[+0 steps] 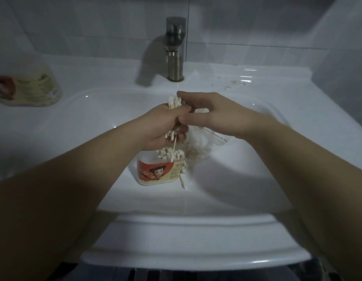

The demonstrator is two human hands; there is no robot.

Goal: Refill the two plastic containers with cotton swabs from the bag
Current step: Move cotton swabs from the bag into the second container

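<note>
A clear plastic container (155,173) with an orange cartoon label stands in the sink basin, packed with cotton swabs. My left hand (162,126) is shut on a bundle of cotton swabs (175,102) just above it; white tips stick out above and below the fist. My right hand (214,114) reaches in from the right and its fingers pinch the same bundle. The clear bag (198,145) hangs crumpled under my right hand, beside the container, with swabs inside. A second container (34,88), full of swabs, lies on its side at the far left of the counter.
The white sink (247,179) fills the view, with a metal faucet (175,49) at the back centre. A loose swab (182,182) leans against the standing container's right side. Tiled walls rise behind and to the right.
</note>
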